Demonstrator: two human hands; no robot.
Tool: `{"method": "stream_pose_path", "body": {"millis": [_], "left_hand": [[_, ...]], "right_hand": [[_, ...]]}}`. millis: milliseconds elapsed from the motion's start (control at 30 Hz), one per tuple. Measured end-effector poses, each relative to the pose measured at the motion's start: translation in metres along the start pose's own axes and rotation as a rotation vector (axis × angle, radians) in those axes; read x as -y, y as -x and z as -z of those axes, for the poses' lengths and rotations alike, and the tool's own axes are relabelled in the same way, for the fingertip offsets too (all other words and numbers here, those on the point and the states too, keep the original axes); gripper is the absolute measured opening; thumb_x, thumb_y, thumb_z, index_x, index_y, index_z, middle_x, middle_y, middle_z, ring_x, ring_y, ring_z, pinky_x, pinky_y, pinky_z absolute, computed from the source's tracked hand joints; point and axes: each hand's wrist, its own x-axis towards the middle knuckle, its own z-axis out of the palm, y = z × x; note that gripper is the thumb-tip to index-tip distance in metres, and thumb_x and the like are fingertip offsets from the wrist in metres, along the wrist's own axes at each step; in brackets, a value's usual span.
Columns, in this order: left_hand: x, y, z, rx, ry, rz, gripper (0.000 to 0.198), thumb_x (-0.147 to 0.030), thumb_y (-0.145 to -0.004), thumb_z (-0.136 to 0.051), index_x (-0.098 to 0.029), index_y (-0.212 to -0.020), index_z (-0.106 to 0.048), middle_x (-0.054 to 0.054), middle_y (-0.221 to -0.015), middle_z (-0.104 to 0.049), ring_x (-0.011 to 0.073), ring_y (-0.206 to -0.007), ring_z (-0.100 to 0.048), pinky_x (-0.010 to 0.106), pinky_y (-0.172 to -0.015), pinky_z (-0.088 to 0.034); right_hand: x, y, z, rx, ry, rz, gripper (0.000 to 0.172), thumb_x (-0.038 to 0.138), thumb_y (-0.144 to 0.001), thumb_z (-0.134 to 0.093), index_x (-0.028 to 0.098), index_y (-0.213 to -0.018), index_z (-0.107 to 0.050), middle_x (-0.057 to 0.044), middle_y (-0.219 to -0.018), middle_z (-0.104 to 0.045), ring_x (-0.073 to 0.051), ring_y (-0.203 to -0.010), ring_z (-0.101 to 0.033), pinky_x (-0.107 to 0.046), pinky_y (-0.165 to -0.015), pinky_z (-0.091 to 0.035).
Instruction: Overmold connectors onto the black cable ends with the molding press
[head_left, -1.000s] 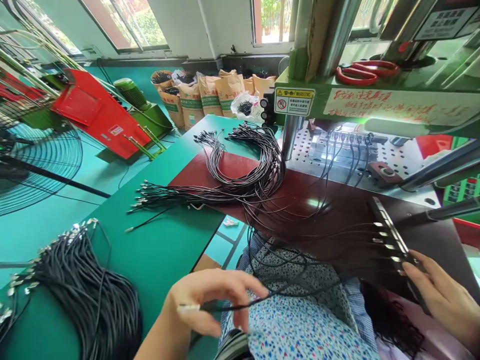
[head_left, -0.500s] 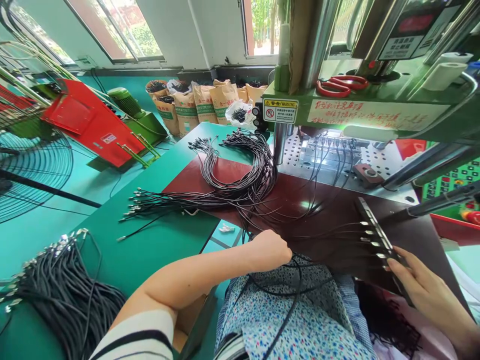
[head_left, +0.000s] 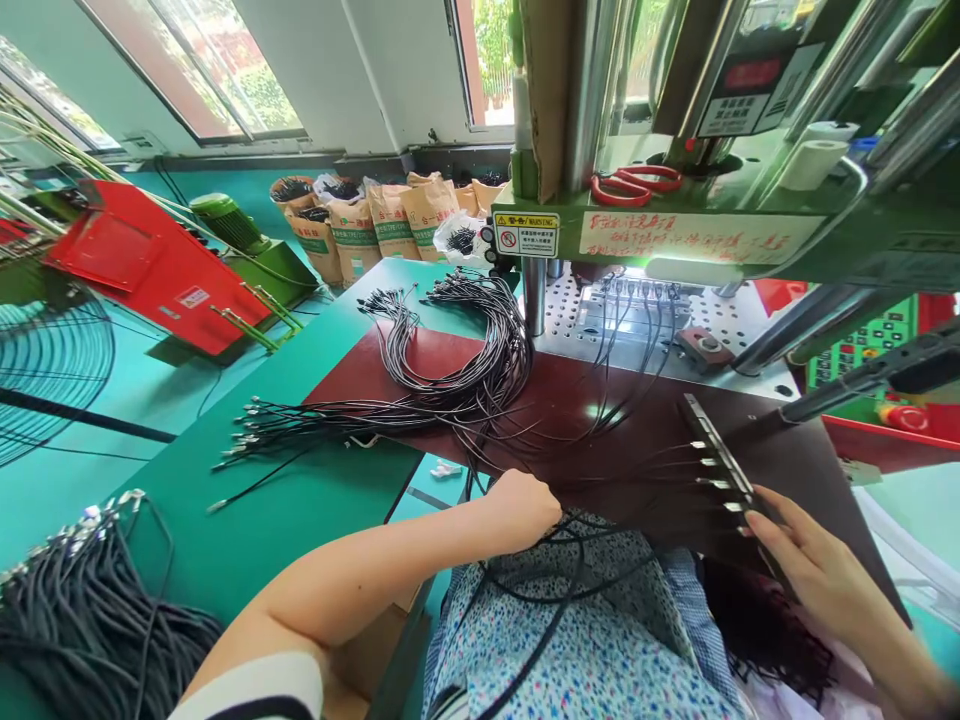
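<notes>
My left hand [head_left: 525, 512] is closed in a fist above my lap, wrapped round several thin black cables [head_left: 574, 555] that trail over the patterned apron. My right hand [head_left: 799, 555] grips the near end of a long, narrow metal bar [head_left: 716, 445] over the brown board. Several silver cable connectors [head_left: 716, 484] sit along the bar's left edge, their thin leads running left toward my left hand. My right fingertips partly cover the bar's lower end. Beyond the hands, a large curved bundle of black cables [head_left: 499, 345] lies on the table.
A green press [head_left: 652, 225] stands ahead, with cable ends under it on a perforated metal plate [head_left: 562, 300]. Red-handled scissors [head_left: 636, 184] rest on its ledge. More cables [head_left: 97, 610] lie at left on the green tabletop [head_left: 315, 500]. Paper sacks [head_left: 390, 220] line the wall.
The whole view has shifted, so most things appear further left. Both hands keep their grip, and the bar stays in nearly the same place over the board.
</notes>
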Motion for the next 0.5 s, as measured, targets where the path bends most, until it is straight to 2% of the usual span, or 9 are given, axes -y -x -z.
{"method": "stream_pose_path", "body": {"millis": [100,233,300,400,500], "left_hand": [[0.0,0.013,-0.002,-0.198,-0.027,0.08,0.007,-0.014,-0.071,-0.052,-0.015,-0.072,-0.058,0.006,-0.063,-0.063,0.021,-0.057,-0.061,0.026,-0.047,-0.04],[0.006,0.041,-0.001,-0.654,-0.091,0.331,0.014,-0.012,-0.075,-0.045,-0.018,-0.065,-0.052,-0.001,-0.054,-0.055,0.0124,-0.047,-0.053,0.021,-0.043,-0.032],[0.014,0.057,0.002,-0.871,-0.13,0.424,0.015,-0.011,-0.075,-0.045,-0.018,-0.063,-0.051,-0.003,-0.053,-0.052,0.0103,-0.046,-0.051,0.021,-0.045,-0.032],[0.029,0.077,0.005,-1.136,-0.075,0.54,0.009,-0.01,-0.074,-0.047,-0.018,-0.072,-0.052,-0.002,-0.067,-0.057,0.0081,-0.054,-0.052,0.019,-0.051,-0.037],[0.044,0.086,0.003,-1.293,0.117,0.681,0.019,-0.007,-0.072,-0.046,-0.018,-0.086,-0.052,0.0,-0.082,-0.059,0.0076,-0.06,-0.054,0.018,-0.058,-0.041]], "right_hand": [[0.002,0.004,0.001,-0.004,-0.033,0.025,0.058,0.057,-0.075,-0.036,0.019,-0.117,-0.046,-0.006,-0.089,-0.068,-0.025,-0.089,-0.061,-0.031,-0.075,-0.045],[0.005,0.009,0.003,-0.031,-0.063,0.054,0.059,0.056,-0.075,-0.036,0.017,-0.117,-0.046,-0.009,-0.09,-0.068,-0.026,-0.089,-0.061,-0.03,-0.071,-0.047],[0.005,0.01,0.003,-0.049,-0.068,0.057,0.06,0.058,-0.073,-0.037,0.017,-0.117,-0.047,-0.01,-0.092,-0.068,-0.027,-0.091,-0.061,-0.032,-0.072,-0.047],[0.001,0.009,0.001,-0.064,-0.058,0.054,0.061,0.062,-0.071,-0.038,0.02,-0.115,-0.049,-0.012,-0.096,-0.067,-0.028,-0.093,-0.061,-0.034,-0.072,-0.048],[-0.008,0.007,-0.004,-0.136,-0.018,0.114,0.055,0.062,-0.073,-0.039,0.026,-0.111,-0.053,-0.008,-0.086,-0.069,-0.026,-0.08,-0.065,-0.032,-0.065,-0.051]]}}
